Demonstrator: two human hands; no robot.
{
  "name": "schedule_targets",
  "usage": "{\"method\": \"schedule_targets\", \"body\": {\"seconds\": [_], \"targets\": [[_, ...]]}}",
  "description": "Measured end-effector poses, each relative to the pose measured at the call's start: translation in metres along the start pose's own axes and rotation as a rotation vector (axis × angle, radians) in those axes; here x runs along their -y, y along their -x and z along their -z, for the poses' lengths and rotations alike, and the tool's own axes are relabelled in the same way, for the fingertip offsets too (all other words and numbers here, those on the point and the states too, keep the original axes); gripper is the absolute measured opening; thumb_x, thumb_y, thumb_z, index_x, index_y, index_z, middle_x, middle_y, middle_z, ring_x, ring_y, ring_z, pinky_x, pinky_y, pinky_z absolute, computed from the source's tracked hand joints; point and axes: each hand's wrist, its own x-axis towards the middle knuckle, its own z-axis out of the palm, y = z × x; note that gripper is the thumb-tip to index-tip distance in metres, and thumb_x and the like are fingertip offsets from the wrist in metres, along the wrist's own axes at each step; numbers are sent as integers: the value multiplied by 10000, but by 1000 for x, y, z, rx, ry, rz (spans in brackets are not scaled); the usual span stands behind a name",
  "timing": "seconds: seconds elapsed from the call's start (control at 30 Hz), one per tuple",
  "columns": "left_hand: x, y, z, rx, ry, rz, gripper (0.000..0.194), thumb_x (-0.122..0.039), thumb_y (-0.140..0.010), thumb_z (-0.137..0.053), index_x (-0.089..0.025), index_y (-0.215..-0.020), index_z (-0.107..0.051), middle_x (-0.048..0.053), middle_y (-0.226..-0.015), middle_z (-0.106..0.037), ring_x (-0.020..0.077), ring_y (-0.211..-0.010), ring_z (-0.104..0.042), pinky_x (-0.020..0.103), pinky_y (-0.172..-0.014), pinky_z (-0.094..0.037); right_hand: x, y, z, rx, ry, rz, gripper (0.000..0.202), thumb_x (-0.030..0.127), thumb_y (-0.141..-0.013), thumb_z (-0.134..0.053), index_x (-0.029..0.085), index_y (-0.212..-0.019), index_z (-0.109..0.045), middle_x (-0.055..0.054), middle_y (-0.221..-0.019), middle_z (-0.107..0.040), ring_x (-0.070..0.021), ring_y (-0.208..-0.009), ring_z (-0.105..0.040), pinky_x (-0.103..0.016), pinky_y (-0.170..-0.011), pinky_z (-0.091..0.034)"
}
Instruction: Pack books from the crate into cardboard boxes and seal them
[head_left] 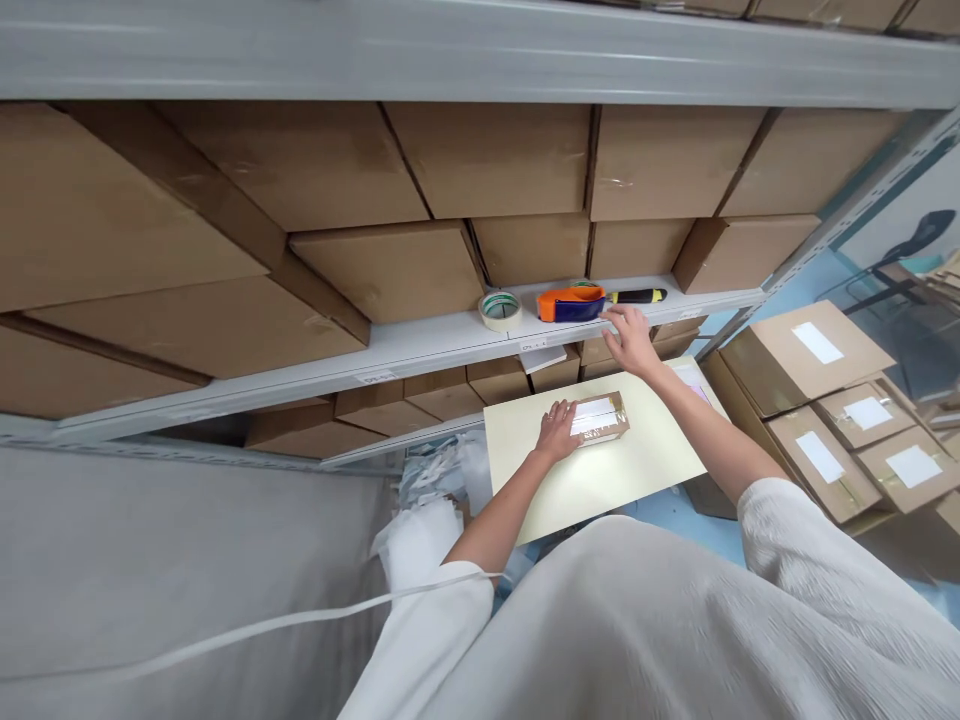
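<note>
My left hand (556,432) lies with its fingers stretched over the left end of a small cardboard box (611,428). That box bears a white label and clear tape, and it sits on a pale yellow board (581,495). Higher up, my right hand (630,338) is at the shelf edge with its fingers apart, beside the orange and blue tape dispenser (571,304). Whether the fingertips touch the dispenser I cannot tell. Just behind that hand lies a black and yellow utility knife (637,296). A roll of tape (500,311) rests left of the dispenser.
Large cardboard boxes (491,160) fill the grey metal shelf (420,345), and more stand below it. On the right, an open carton (739,410) holds several labelled boxes (821,470). White packing material (420,540) is heaped at lower left, near a white cable (300,618).
</note>
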Motion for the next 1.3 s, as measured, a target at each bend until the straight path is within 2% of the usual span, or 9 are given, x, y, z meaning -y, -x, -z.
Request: {"method": "schedule_targets", "body": {"seconds": [0.13,0.3,0.43,0.53,0.63,0.77,0.93,1.07,1.3], "targets": [[-13,-3,1,-78,-22,-59,1042,-425,-860,-801,-268,-1738,-263,170,-1878,-12,396,-1738,-2,624,-1378,-36,-8,86,2,171,-7,-166,456,305,-1088,-429,237,-1492,-631,-167,-1472,-585,-358,-1349,-478,-498,-1137,-389],[-51,-18,-7,-135,4,-156,816,-392,-969,-694,-269,-1702,-357,179,-1850,-177,391,-1719,-140,621,-1368,-114,-45,178,0,369,-72,-399,444,266,-1087,-368,220,-1389,-690,-152,-1443,-640,-319,-1321,-549,-452,-1154,-407],[-89,-35,-17,-141,13,-226,703,-302,-1009,-575,-271,-1688,-396,150,-1829,-262,367,-1703,-202,624,-1359,-166,-90,226,-1,435,-70,-525,418,247,-1070,-386,233,-1347,-699,-128,-1431,-662,-308,-1330,-573,-425,-1147,-434],[-118,-51,-25,-169,13,-274,636,-246,-1031,-493,-258,-1664,-436,138,-1811,-306,333,-1694,-231,593,-1362,-194,-135,244,3,451,-55,-598,424,221,-1051,-396,228,-1342,-704,-125,-1424,-670,-295,-1323,-593,-404,-1142,-449],[-147,-73,-36,-182,17,-272,612,-197,-1037,-454,-255,-1646,-466,128,-1781,-368,316,-1675,-277,579,-1360,-219,-187,244,10,455,-52,-636,456,184,-1026,-401,191,-1365,-705,-141,-1405,-681,-275,-1279,-630,-376,-1129,-471],[-182,-108,-58,-160,66,-203,644,-158,-1021,-458,-291,-1650,-477,95,-1740,-446,314,-1629,-363,585,-1333,-294,-255,223,15,474,-80,-600,467,148,-1010,-420,156,-1373,-713,-152,-1395,-694,-255,-1217,-674,-345,-1107,-501],[-207,-150,-91,-137,177,-73,640,-143,-1017,-448,-260,-1645,-490,97,-1687,-511,297,-1582,-438,539,-1305,-382,-322,185,-5,504,-96,-536,457,140,-1017,-428,122,-1372,-715,-164,-1408,-701,-235,-1217,-688,-287,-1099,-504],[-216,-175,-113,-155,260,-5,642,-148,-1010,-473,-252,-1643,-492,93,-1647,-555,292,-1550,-483,514,-1319,-391,-351,160,-42,574,-171,-531,447,142,-982,-514,141,-1376,-725,-150,-1411,-722,-238,-1149,-713,-313,-1062,-540],[-219,-200,-143,-244,434,100,549,-129,-989,-497,-245,-1512,-616,103,-1564,-623,287,-1486,-564,504,-1282,-449,-365,142,-108,624,-293,-549,224,276,-945,-695,181,-1128,-783,-108,-1244,-758,-230,-1078,-721,-313,-945,-573]]}}
